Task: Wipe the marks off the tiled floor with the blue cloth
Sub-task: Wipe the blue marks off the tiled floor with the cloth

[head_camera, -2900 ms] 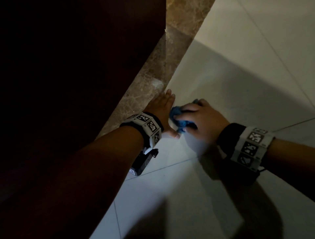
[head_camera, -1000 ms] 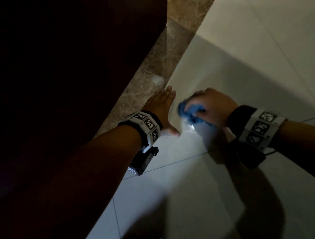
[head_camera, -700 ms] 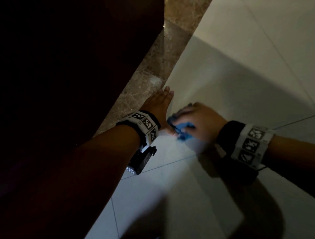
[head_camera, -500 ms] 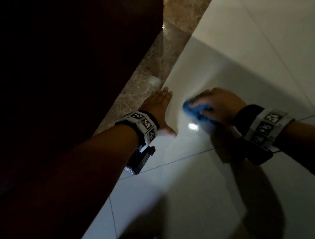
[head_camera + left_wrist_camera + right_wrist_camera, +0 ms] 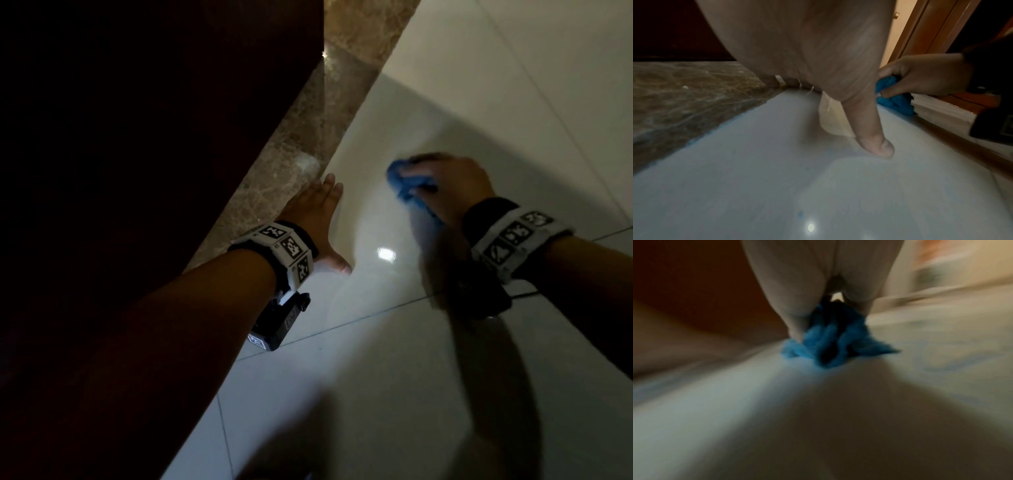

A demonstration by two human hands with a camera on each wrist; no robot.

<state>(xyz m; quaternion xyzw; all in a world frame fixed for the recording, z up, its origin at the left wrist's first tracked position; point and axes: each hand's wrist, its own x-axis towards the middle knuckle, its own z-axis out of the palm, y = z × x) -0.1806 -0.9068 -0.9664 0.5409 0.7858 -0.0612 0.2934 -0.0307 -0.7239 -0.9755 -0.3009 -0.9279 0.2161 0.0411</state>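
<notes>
My right hand grips a bunched blue cloth and presses it onto the pale tiled floor, to the right of my left hand. The cloth bulges out under my curled fingers in the blurred right wrist view, and the left wrist view shows the cloth in that fist. My left hand lies flat on the tile, fingers straight, thumb spread, at the edge of the brown marble strip. No marks are plain in this dim light.
A dark wooden panel fills the left side beyond the marble strip. A grout line crosses the floor below the hands. A wooden door frame stands past the right hand. My own shadow darkens the near tiles.
The right hand has been rubbing the cloth back and forth beside the left hand; since half a second ago it has slid a little further right. The left hand has stayed planted.
</notes>
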